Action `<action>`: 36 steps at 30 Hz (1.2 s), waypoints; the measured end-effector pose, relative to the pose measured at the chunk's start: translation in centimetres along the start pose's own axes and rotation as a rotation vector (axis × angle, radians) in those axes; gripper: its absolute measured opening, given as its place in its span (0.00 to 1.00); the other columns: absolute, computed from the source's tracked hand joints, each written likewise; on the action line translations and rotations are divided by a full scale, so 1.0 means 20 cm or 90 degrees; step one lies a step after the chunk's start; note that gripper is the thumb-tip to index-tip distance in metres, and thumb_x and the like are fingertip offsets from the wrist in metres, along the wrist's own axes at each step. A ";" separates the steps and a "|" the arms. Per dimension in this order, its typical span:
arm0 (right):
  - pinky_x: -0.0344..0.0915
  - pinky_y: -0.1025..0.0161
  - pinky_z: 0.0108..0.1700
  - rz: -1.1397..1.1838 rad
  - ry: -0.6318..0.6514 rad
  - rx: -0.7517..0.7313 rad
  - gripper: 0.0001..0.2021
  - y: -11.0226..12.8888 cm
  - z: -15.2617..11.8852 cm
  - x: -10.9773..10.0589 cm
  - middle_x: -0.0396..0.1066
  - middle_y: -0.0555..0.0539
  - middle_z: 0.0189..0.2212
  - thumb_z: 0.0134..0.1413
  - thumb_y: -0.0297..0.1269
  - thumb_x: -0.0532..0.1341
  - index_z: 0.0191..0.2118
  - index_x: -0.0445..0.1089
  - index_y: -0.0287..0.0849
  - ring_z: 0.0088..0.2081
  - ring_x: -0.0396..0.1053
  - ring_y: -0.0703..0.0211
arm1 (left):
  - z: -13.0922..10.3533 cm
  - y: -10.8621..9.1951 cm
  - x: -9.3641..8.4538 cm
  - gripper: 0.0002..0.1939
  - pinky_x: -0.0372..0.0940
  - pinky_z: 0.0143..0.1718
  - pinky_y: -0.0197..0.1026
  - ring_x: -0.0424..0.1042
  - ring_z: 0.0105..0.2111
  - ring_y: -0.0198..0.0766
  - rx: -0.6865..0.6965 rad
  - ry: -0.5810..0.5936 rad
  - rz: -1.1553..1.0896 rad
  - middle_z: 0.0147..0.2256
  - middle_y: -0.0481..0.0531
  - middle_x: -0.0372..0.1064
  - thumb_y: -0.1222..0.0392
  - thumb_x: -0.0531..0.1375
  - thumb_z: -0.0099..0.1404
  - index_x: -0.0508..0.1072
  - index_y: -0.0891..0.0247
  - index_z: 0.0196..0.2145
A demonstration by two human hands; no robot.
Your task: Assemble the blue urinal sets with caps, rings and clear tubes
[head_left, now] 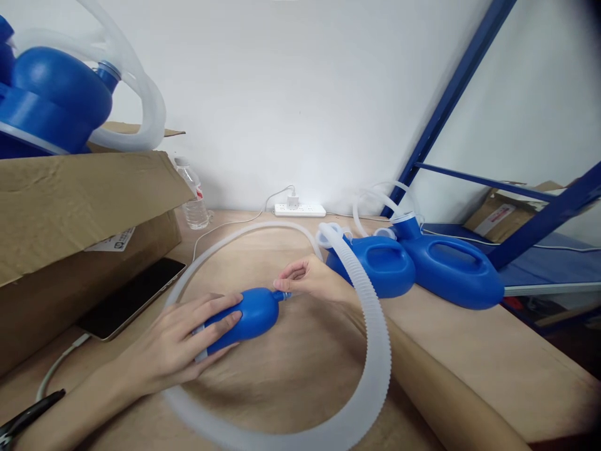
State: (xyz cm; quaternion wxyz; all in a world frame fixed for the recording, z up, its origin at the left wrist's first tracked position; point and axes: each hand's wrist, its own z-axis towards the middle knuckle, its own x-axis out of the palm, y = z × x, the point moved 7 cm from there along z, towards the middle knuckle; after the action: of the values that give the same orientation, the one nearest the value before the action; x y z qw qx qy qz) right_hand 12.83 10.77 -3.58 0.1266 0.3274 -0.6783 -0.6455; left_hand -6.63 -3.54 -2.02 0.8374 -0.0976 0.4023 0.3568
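Observation:
A small blue bottle-shaped piece [256,311] lies on its side on the wooden table [469,351], neck toward the right. My left hand [188,338] is wrapped over its wide, pale-rimmed end. At the narrow neck, my right hand [305,279] pinches the tip, where a thin clear ring shows. A translucent ribbed hose [375,332] loops around the blue piece, passing over my right forearm and beneath my left arm. One hose end reaches a blue handled container [385,266] at the right.
Another blue container [453,269] stands beside it. At the left are a cardboard box [94,194] with blue containers [61,88], a phone [134,297] and a water bottle [195,200]. A power strip [300,210] lies by the wall; blue shelving [451,94] rises at right.

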 end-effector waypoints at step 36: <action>0.67 0.62 0.42 0.020 0.087 -0.037 0.21 -0.03 0.01 0.01 0.78 0.49 0.31 0.47 0.56 0.74 0.32 0.78 0.41 0.35 0.73 0.60 | 0.00 0.00 0.01 0.22 0.77 0.47 0.44 0.79 0.51 0.46 0.028 -0.021 -0.024 0.54 0.59 0.76 0.61 0.65 0.70 0.71 0.57 0.60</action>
State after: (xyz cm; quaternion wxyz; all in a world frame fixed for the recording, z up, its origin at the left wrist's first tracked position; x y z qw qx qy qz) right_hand 12.63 10.87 -4.29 0.1918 0.3563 -0.6541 -0.6391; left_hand -6.44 -3.44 -2.20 0.8525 -0.0807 0.3941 0.3337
